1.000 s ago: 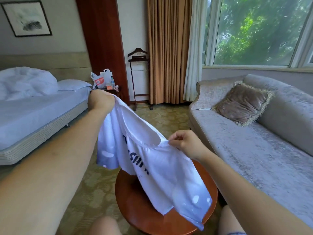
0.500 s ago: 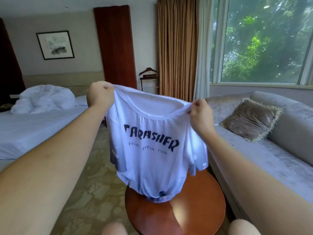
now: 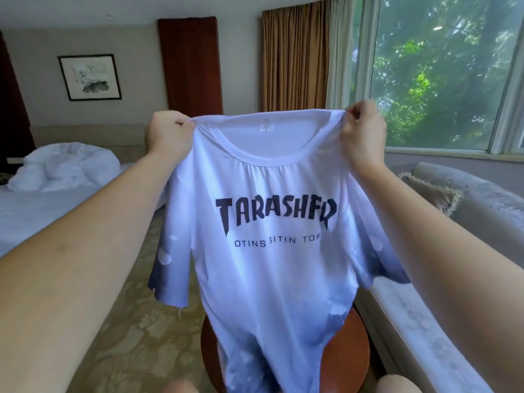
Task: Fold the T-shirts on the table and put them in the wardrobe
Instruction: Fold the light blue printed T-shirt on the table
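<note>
We see the white T-shirt held up in the air in front of the person, with the dark print facing us and both sleeves hanging free. The left hand pinches the cloth at one side of the neck opening. The right hand does the same at the other side, and its fingers are pressed together on the collar edge, so the neckline is stretched between the two hands.

The lower part of the shirt hangs down over the round wooden tabletop (whether the hem rests on it or only hangs before it, we cannot tell).

In our judgement the task is at its beginning. The shirt is spread open and not yet folded, no fold line is visible in it, and nothing has gone to the wardrobe. The shirt covers most of the tabletop, so we cannot say if other shirts wait there. What is left is to lay it flat, fold it, and carry it away. The tall red-brown panel on the far wall may be the wardrobe, but we are not sure.
</note>
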### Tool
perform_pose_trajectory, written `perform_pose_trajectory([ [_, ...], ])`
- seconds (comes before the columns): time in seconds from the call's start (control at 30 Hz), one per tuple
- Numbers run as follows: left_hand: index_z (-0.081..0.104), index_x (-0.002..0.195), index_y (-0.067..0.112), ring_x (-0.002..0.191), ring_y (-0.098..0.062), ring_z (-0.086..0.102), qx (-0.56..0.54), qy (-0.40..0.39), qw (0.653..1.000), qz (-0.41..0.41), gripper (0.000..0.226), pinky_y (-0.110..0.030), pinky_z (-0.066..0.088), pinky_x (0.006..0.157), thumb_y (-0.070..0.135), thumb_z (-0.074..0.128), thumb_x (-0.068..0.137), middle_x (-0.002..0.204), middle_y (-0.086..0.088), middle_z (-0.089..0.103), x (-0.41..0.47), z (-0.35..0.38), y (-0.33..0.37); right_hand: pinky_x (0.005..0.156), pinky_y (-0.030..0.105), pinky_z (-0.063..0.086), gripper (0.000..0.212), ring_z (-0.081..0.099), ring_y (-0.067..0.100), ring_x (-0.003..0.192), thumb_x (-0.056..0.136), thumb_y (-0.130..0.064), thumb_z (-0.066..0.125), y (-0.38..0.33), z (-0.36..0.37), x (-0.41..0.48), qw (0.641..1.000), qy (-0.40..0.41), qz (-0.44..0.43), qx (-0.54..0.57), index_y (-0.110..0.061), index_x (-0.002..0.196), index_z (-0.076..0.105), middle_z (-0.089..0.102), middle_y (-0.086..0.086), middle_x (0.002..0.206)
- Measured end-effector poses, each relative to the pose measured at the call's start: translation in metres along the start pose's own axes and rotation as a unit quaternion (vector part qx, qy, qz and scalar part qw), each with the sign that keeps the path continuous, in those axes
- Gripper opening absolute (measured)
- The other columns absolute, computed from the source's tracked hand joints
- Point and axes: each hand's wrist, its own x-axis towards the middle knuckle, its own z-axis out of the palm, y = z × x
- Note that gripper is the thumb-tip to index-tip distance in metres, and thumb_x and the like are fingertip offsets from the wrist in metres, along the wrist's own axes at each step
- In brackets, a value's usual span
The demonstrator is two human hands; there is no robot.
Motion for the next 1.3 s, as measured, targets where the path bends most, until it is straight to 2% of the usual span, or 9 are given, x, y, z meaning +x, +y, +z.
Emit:
perform_pose_trajectory([
  [0.13,0.069,0.081,0.013,0.052,-0.006,0.06,-0.008,-0.091,0.989,-0.118,0.01,-0.022,0.056,0.063,0.018,0.066,0.09,0.063,0.008,0.07,0.003,0.051,-0.044,0.077,0.031,0.039,0.022,0.055,0.027,0.096,0.096,-0.01,0.04,0.058,0.033,-0.004,0.995,-0.055,0.057,-0.062,-0.007,0.108,0.058,0.063,0.01,0.107],
  [0.23,0.066,0.112,0.003,0.075,-0.013,0.065,-0.002,-0.171,0.964,-0.205,0.025,-0.011,0.05,0.047,0.016,0.063,0.091,0.1,-0.006,0.071,0.0,0.097,-0.086,0.077,0.031,0.04,0.027,0.057,0.032,0.104,0.093,-0.009,0.038,0.114,0.069,-0.013,0.983,-0.107,0.113,-0.1,-0.008,0.109,0.059,0.063,0.015,0.113],
  [0.37,0.064,0.121,-0.002,0.114,-0.031,0.061,0.022,-0.175,0.958,-0.225,0.033,-0.031,0.053,0.09,0.015,0.06,0.092,0.123,-0.019,0.064,-0.024,0.164,-0.145,0.076,0.028,0.039,0.026,0.055,0.029,0.102,0.097,-0.009,0.041,0.187,0.12,-0.029,0.964,-0.182,0.171,-0.096,-0.004,0.12,0.052,0.058,0.013,0.112],
  [0.5,0.027,0.152,0.011,0.147,-0.025,0.019,0.056,-0.316,0.934,-0.155,0.072,-0.033,0.021,0.117,0.022,0.065,0.091,0.159,-0.017,0.017,-0.096,0.224,-0.185,0.113,0.032,0.022,0.071,0.024,0.03,0.144,0.097,-0.022,0.055,0.264,0.146,-0.111,0.91,-0.346,0.145,-0.178,0.0,0.151,0.016,0.02,0.02,0.157],
  [0.67,0.063,0.104,0.014,0.105,-0.03,0.061,0.121,-0.597,0.781,-0.141,0.047,-0.046,0.049,0.088,0.051,0.057,0.075,0.11,-0.016,0.062,-0.249,0.247,-0.245,0.117,0.038,0.021,0.056,0.017,0.023,0.148,0.101,-0.036,0.045,0.326,0.106,-0.279,0.736,-0.595,0.147,-0.289,-0.015,0.151,0.03,0.017,0.007,0.161],
  [0.8,0.019,0.155,0.022,0.149,-0.025,0.008,0.248,-0.697,0.665,-0.101,0.081,-0.044,0.016,0.119,0.062,0.049,0.091,0.161,-0.006,0.008,-0.329,0.232,-0.263,0.119,0.046,0.006,0.09,-0.005,0.023,0.151,0.083,-0.076,0.014,0.345,0.067,-0.33,0.655,-0.677,0.116,-0.315,-0.023,0.155,0.016,-0.009,-0.001,0.164],
  [0.93,-0.01,0.155,0.031,0.147,-0.023,-0.023,0.287,-0.714,0.633,-0.084,0.093,-0.059,-0.002,0.117,0.076,0.037,0.087,0.158,0.004,-0.03,-0.329,0.238,-0.277,0.118,0.049,-0.008,0.107,-0.015,0.025,0.149,0.068,-0.086,-0.004,0.351,0.072,-0.327,0.671,-0.67,0.126,-0.291,-0.025,0.156,-0.003,-0.024,0.001,0.16],
  [1.1,-0.018,0.152,0.034,0.145,-0.021,-0.028,0.316,-0.714,0.621,-0.071,0.104,-0.06,-0.005,0.116,0.086,0.035,0.079,0.156,0.004,-0.035,-0.308,0.257,-0.295,0.118,0.047,0.018,0.072,0.016,0.038,0.146,0.1,-0.05,0.038,0.36,0.081,-0.307,0.745,-0.582,0.227,-0.236,-0.026,0.156,0.0,-0.016,0.001,0.162],
  [1.3,-0.007,0.154,0.038,0.148,-0.016,-0.02,0.309,-0.684,0.657,-0.072,0.103,-0.057,-0.005,0.116,0.082,0.046,0.077,0.16,0.007,-0.025,-0.28,0.28,-0.321,0.117,0.039,0.014,0.066,0.008,0.024,0.15,0.099,-0.036,0.049,0.371,0.033,-0.303,0.709,-0.613,0.146,-0.316,-0.018,0.154,0.019,0.003,0.005,0.163],
])
